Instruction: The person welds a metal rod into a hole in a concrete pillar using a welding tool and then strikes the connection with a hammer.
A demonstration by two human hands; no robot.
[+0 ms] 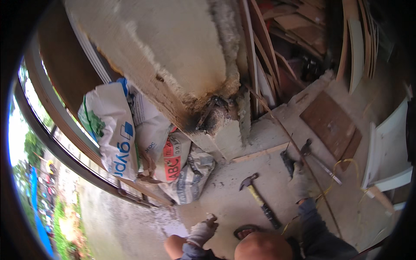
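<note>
Here on the right, the black tool (287,164) is met by the gloved right hand (299,181), just left of the long rod (313,175); whether it is lifted off the floor (225,190) cannot be told. For a sound pick-up, the handle would best be taken well into the palm, and the thin tip kept off the rod, since the two lie very close. The yellow cord (354,161) should be watched too, so that no loop is snagged. Room is left on the near side, with only the yellow-and-black hammer (261,203) to be cleared.

Now the pose: the right arm is stretched well forward, sleeve angled slightly inward, wrist held low. The right fingers are partly hidden, so whether they are pressed around the tool cannot be told. The gloved left hand (202,232) is held beside the knee (174,246), fingers bent; nothing is seen in them, and how tightly they are closed cannot be told.
</note>
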